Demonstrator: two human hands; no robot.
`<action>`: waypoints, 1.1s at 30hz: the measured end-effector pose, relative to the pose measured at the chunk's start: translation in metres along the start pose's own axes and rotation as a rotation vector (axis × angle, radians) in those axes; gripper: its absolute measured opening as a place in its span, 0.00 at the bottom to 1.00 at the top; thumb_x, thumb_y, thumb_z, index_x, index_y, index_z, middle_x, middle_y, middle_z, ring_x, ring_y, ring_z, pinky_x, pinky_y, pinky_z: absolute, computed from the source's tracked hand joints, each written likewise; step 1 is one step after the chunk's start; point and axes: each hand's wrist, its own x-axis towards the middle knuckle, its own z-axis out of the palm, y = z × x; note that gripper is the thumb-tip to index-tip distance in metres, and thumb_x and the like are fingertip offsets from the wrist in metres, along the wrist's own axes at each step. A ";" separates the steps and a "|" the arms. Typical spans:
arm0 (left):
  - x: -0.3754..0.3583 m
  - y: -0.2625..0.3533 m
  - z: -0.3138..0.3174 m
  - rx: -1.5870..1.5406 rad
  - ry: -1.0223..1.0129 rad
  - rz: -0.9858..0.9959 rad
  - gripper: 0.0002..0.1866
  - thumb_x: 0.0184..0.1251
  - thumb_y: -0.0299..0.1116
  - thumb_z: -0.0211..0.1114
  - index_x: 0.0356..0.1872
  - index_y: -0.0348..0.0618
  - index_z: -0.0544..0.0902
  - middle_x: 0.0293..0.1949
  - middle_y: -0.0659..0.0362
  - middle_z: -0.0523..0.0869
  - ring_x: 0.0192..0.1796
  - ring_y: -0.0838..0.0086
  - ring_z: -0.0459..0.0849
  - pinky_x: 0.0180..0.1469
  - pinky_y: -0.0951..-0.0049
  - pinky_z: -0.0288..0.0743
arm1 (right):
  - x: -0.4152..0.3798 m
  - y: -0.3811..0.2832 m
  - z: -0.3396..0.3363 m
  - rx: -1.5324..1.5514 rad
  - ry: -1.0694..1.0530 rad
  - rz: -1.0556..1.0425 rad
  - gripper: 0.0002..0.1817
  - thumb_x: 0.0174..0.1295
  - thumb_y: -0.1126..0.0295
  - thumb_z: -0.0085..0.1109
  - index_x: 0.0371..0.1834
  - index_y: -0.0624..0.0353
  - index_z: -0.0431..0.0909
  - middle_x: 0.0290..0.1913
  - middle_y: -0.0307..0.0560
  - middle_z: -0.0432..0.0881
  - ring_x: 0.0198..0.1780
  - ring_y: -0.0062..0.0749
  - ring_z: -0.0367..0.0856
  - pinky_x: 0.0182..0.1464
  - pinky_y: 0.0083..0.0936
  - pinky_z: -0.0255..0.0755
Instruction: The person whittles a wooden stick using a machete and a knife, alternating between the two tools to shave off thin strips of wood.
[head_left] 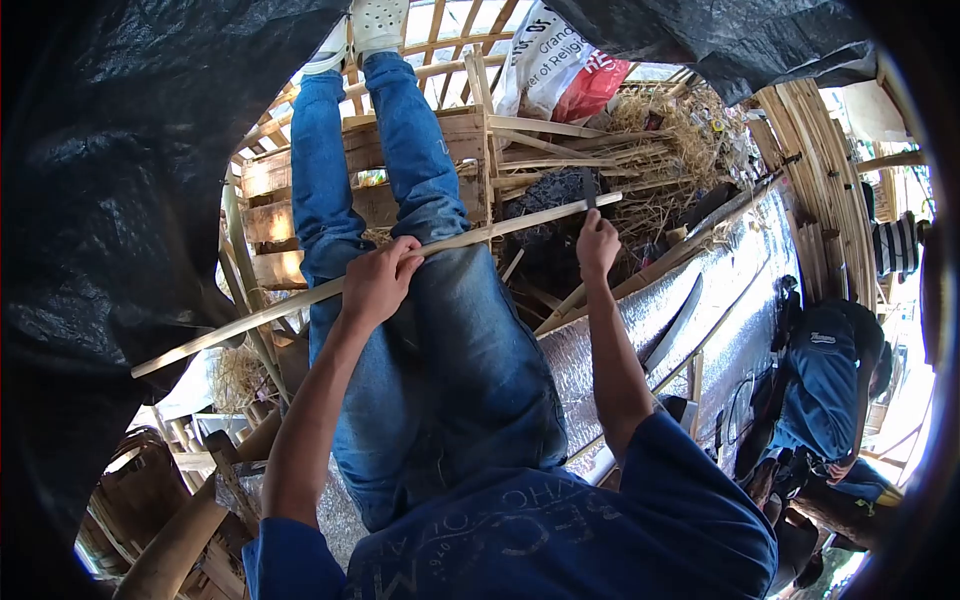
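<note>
A long, pale bamboo strip (pixel 260 317) lies slantwise over my thighs, rising from lower left to upper right. My left hand (pixel 378 283) is closed round its middle, just above my knee. In my right hand (pixel 598 245) is a knife, its handle hidden in the fist. The dark knife blade (pixel 589 187) points away from me and crosses the strip close to its right end. Below the strip are my legs in blue jeans (pixel 460 310), stretched forward.
Straw and split sticks (pixel 670 140) lie ahead on the right, near a printed sack (pixel 565 60). Silver foil sheeting (pixel 740 250) runs along my right, with a long curved strip (pixel 675 325) on it. A person (pixel 825 385) sits further right. Black plastic sheet (pixel 110 200) hangs at left.
</note>
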 end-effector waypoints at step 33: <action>-0.007 0.002 0.010 0.334 0.116 0.249 0.04 0.61 0.31 0.63 0.33 0.45 0.78 0.28 0.63 0.75 0.35 0.72 0.81 0.32 0.73 0.79 | -0.096 -0.027 0.007 0.187 -0.301 -0.317 0.22 0.68 0.58 0.50 0.25 0.68 0.73 0.26 0.72 0.73 0.30 0.63 0.77 0.35 0.47 0.69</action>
